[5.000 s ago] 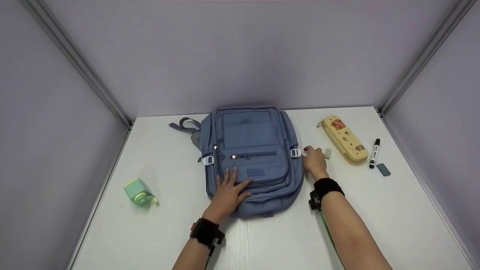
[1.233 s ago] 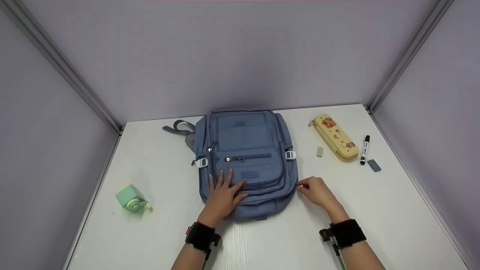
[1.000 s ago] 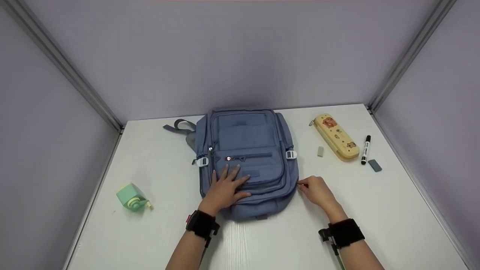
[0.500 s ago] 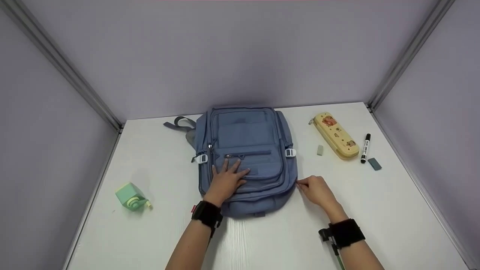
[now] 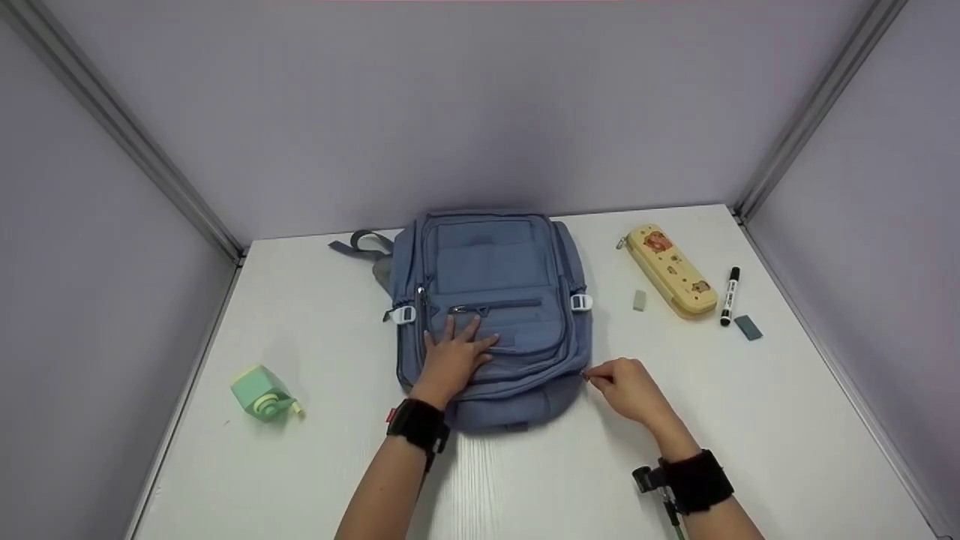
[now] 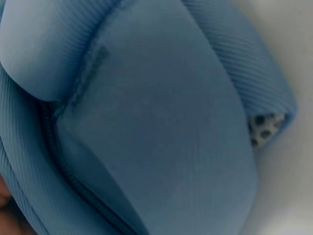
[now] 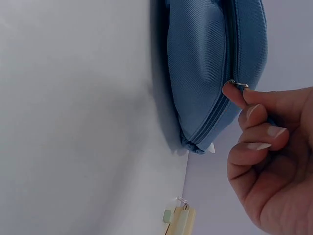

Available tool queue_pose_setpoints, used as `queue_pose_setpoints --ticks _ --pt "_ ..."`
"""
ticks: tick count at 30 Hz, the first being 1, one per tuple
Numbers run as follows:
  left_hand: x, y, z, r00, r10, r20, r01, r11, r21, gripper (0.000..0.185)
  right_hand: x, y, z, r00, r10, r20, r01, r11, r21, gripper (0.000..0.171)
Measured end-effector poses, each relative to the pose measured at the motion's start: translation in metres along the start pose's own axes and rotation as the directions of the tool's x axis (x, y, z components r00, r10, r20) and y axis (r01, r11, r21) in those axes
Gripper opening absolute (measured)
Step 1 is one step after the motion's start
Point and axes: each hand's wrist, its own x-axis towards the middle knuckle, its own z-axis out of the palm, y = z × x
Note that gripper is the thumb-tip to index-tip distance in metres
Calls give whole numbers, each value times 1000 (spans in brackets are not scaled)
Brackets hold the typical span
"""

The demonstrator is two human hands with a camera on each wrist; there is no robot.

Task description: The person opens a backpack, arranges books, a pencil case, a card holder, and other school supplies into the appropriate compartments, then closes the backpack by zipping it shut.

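Observation:
A blue backpack lies on its back on the white table, front pocket facing up. My left hand rests on its lower front with fingers spread, just below a short horizontal pocket zipper. At the bag's lower right edge, my right hand pinches a small metal zipper pull between thumb and forefinger. The right wrist view shows that zipper running along the bag's side, the other fingers curled. In the left wrist view the bag's fabric fills most of the frame, with few fingertips showing.
Right of the bag lie a small pale green eraser, a yellow pencil case, a black-and-white marker and a dark teal block. A green pump bottle lies at left. Grey panels enclose the table.
From beside the right buckle, my right hand has come down to the bag's lower right side, then slid slightly nearer and left with the zipper pull. My left hand has shifted slightly up the bag.

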Motion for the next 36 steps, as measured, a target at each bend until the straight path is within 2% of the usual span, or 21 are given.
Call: queue_pose_setpoints --ticks 14,21,29,36 --pt "6 2 1 997 -74 35 75 995 -59 42 -9 -23 13 997 -68 24 68 997 30 15" --pt "7 3 -3 994 -86 64 91 993 -79 41 -12 -40 22 988 -147 39 146 989 11 14" --pt "6 5 -4 994 -94 57 100 988 -113 41 -12 -53 31 979 -194 65 192 981 34 13" --pt "3 9 -5 992 -115 60 123 981 -150 42 -11 -57 38 982 -171 85 168 985 45 14"
